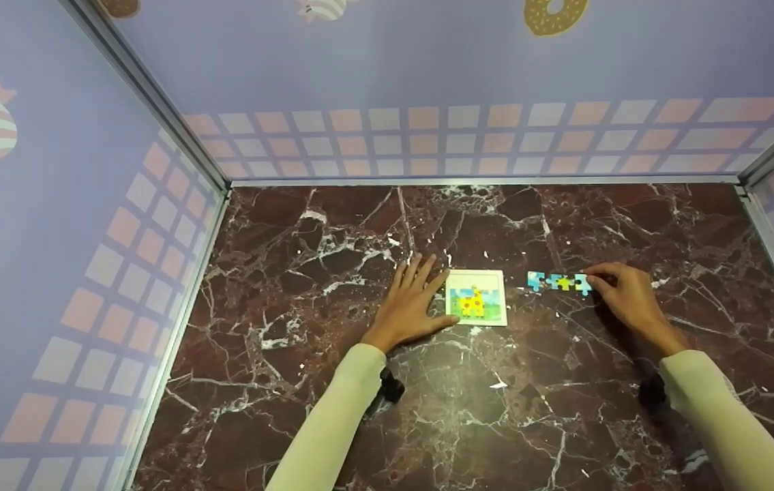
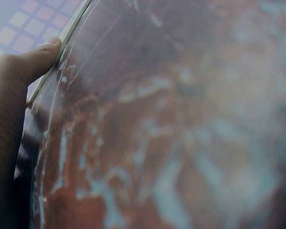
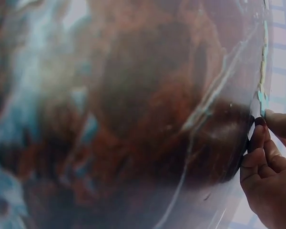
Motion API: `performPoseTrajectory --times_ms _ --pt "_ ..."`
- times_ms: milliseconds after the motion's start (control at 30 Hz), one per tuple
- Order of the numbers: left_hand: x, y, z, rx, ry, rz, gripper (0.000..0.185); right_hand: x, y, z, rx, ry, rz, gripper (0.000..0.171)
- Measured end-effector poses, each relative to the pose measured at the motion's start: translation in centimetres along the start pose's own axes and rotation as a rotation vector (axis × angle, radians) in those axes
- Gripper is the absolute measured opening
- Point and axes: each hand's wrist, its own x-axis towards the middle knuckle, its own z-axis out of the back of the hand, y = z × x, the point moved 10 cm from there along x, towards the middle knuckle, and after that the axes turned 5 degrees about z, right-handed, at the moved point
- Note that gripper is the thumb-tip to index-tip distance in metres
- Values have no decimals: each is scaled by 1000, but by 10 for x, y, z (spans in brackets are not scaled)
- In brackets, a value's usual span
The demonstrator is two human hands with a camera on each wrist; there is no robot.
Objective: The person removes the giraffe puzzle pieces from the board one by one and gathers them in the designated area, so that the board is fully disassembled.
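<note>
A square jigsaw puzzle board [image 1: 474,275] lies flat on the marbled table, its pale frame around a giraffe picture whose upper strip is bare. My left hand [image 1: 408,303] rests palm down at the board's left side, fingers spread, with the thumb on its lower left edge; the left wrist view shows that thumb [image 2: 45,52] on the frame's rim. To the right of the board lie a blue puzzle piece [image 1: 534,280] and a blue and yellow piece [image 1: 562,281]. My right hand [image 1: 629,300] pinches the rightmost piece [image 1: 582,282] between thumb and fingertips.
The dark red marbled tabletop [image 1: 359,225] is bounded by purple walls with printed squares at the back [image 1: 387,68], left and right. Small white scraps [image 1: 498,385] are scattered on the surface or belong to its veining; I cannot tell.
</note>
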Motion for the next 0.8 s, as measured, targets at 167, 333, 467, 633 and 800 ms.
performPoseTrajectory --times_ms 167,333,467,633,800 --pt "0 0 0 4 -3 1 99 -1 1 -1 6 -17 6 13" --pt "0 1 -1 2 1 1 98 -1 2 0 2 -33 16 13" --pt "0 0 -1 1 7 2 98 -2 4 0 -4 -42 30 12" --pt "0 0 0 6 5 0 98 -3 5 -2 -15 -39 59 11" --pt "0 0 -1 7 -2 0 98 -4 5 -2 -29 -43 63 11"
